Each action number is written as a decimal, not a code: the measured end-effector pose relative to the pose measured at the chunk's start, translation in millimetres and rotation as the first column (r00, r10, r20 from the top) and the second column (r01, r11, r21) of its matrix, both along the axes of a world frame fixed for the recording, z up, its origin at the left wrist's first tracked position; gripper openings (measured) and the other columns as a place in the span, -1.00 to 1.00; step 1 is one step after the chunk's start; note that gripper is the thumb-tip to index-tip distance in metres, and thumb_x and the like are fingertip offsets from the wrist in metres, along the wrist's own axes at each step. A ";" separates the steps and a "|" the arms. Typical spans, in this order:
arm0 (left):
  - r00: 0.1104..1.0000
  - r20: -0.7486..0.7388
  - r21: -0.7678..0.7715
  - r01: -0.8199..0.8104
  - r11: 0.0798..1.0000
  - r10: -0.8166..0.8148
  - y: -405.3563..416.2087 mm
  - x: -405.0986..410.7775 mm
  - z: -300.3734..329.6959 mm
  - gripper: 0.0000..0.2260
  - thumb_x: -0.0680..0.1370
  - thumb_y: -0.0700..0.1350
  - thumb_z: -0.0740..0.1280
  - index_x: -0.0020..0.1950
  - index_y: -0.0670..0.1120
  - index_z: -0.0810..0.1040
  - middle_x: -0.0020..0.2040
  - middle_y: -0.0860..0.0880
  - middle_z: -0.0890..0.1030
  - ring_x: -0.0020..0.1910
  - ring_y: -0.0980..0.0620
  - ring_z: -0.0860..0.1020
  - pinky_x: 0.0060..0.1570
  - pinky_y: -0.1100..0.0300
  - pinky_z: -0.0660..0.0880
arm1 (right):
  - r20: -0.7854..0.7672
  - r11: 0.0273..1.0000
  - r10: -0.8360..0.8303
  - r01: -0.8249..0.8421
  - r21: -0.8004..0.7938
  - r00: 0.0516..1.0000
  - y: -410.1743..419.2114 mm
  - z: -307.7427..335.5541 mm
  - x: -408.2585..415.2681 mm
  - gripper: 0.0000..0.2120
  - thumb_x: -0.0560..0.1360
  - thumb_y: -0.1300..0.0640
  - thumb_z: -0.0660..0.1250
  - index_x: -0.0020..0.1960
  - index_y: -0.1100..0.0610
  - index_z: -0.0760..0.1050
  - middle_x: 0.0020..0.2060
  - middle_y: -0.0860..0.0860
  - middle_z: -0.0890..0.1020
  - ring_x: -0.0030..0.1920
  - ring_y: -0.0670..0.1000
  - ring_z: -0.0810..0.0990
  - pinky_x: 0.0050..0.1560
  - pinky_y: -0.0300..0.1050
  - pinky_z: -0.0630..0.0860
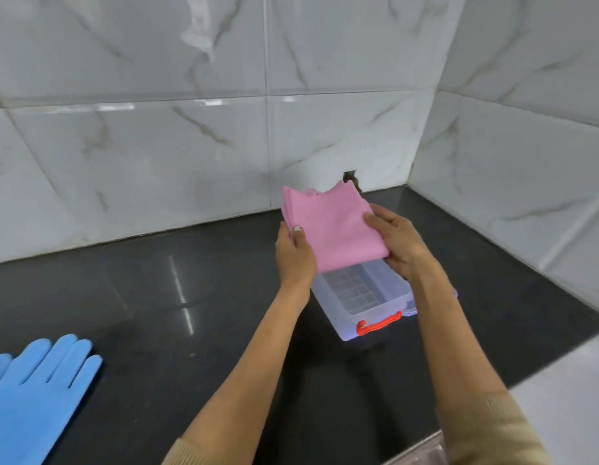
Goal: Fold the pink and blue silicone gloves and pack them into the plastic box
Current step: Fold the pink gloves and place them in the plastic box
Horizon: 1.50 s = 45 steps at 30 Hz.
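Nearest me, below and well to the left of my left hand (296, 253), the blue gloves (36, 394) lie flat and unfolded on the dark counter (177, 297), fingers pointing away from me. They appear stacked, though I cannot tell how many there are.

Further out, both my hands hold the folded pink gloves (331, 226) in the air, directly above the far end of the plastic box (368, 297). My left hand grips the left edge, thumb on top and fingers curled beneath. My right hand (400, 245) grasps the right edge the same way, thumb lying across the upper face. The bundle is not yet touching the box, which sits open just beneath my wrists, its red handle (378, 325) on the near wall facing me.

I judge the pink bundle to be light and limp: soft silicone that will spring open if I let 1 side go. The surface likely has some tack, so slipping is less of a worry than unfolding. I would keep a hold on both side edges, with the fold line nearest me, lower it flat into the box and press it down before letting go. The blue gloves should handle the same way.
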<state>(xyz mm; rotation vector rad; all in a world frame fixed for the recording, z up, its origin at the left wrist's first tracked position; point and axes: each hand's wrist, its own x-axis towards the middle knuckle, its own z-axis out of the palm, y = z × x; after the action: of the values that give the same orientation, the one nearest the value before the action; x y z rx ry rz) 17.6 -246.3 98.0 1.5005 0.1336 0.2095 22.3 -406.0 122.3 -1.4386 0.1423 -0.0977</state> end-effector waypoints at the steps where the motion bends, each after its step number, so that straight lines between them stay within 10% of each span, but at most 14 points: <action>1: 0.999 -0.030 0.022 0.026 0.999 -0.025 -10.3 1.8 -2.9 -0.65 0.67 -0.12 0.04 0.44 -0.15 0.31 0.27 -0.11 0.50 0.19 -0.04 0.51 0.14 0.11 0.50 | -0.021 1.000 0.004 -0.004 -0.011 1.000 -11.1 -0.4 2.7 -0.71 0.54 0.22 0.29 0.26 0.16 0.50 0.02 0.08 0.65 -0.12 0.02 0.63 -0.09 -0.09 0.62; 9: 0.997 -0.056 0.429 -0.027 0.903 0.056 -29.3 -5.9 -38.7 -0.70 0.65 -0.09 0.12 0.33 -0.16 0.39 0.12 -0.10 0.57 -0.09 0.11 0.48 -0.19 0.30 0.47 | -0.187 0.992 0.024 -0.046 -0.114 0.982 -39.4 -35.5 2.1 -0.74 0.54 0.21 0.30 0.22 0.11 0.52 -0.11 0.02 0.68 -0.19 0.02 0.65 -0.18 -0.07 0.66; 13: 0.990 0.005 0.670 -0.107 0.734 0.139 -23.6 -9.1 -36.3 -0.72 0.60 0.03 0.20 0.13 -0.13 0.56 0.01 -0.06 0.65 -0.03 -0.05 0.60 0.06 0.03 0.55 | -0.173 0.960 -0.044 -0.006 -0.280 0.984 -43.0 -40.8 -0.6 -0.71 0.55 0.17 0.28 0.26 0.12 0.51 -0.08 -0.02 0.66 -0.17 -0.01 0.62 -0.17 -0.14 0.58; 20: 0.984 -0.019 0.862 -0.074 0.501 0.179 -26.6 -11.6 -32.0 -0.68 0.55 0.13 0.22 0.02 -0.11 0.54 0.03 -0.06 0.56 0.02 -0.03 0.50 0.07 0.04 0.38 | -0.094 0.727 -0.168 0.059 -0.684 0.981 -36.5 -35.6 3.7 -0.69 0.57 0.16 0.25 0.28 0.21 0.51 0.28 0.11 0.54 0.21 0.14 0.50 0.25 0.04 0.37; 26: 0.992 -0.043 0.875 -0.020 0.483 0.119 -34.0 -14.3 -32.6 -0.60 0.48 0.18 0.29 0.15 -0.08 0.48 0.11 -0.06 0.48 0.09 -0.04 0.46 0.09 0.02 0.36 | -0.051 0.580 -0.235 0.098 -0.809 0.971 -36.6 -35.1 7.6 -0.73 0.59 0.25 0.17 0.20 0.24 0.56 0.17 0.15 0.61 0.06 0.15 0.56 0.04 -0.15 0.36; 33: 0.990 -0.122 0.600 0.135 0.789 -0.077 -41.5 -14.8 -40.9 -0.61 0.60 0.11 0.17 0.26 -0.14 0.35 0.15 -0.14 0.41 -0.13 0.05 0.46 -0.32 0.40 0.36 | -0.013 0.578 -0.276 0.155 -0.801 0.961 -41.3 -39.2 8.0 -0.72 0.59 0.27 0.17 0.24 0.22 0.54 0.20 0.15 0.60 0.12 0.16 0.55 0.24 0.01 0.42; 37: 0.947 -0.313 0.073 0.101 0.992 -0.073 -44.5 -11.7 -45.7 -0.84 0.60 -0.07 0.25 0.05 -0.16 0.47 0.04 -0.11 0.57 -0.13 -0.02 0.62 -0.38 0.28 0.55 | -0.016 0.591 -0.294 0.168 -0.789 0.956 -45.5 -40.1 8.8 -0.72 0.59 0.27 0.18 0.24 0.23 0.53 0.21 0.16 0.58 0.15 0.18 0.54 0.27 0.02 0.41; 45: 0.897 -0.440 -0.153 -0.033 0.988 -0.038 -34.4 2.6 -49.8 -0.90 0.50 -0.19 0.40 -0.13 -0.08 0.48 0.05 -0.11 0.61 -0.20 0.03 0.55 -0.27 0.21 0.46 | -0.007 0.593 -0.258 0.153 -0.791 0.966 -47.7 -41.0 9.6 -0.76 0.53 0.26 0.30 0.17 0.20 0.60 0.13 0.12 0.64 0.08 0.11 0.58 0.19 -0.03 0.43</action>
<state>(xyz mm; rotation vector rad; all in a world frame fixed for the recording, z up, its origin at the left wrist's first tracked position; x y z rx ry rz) 20.2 -280.7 48.2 1.3687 0.5026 -0.1483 32.0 -453.7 81.4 -2.3282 0.4088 -0.2944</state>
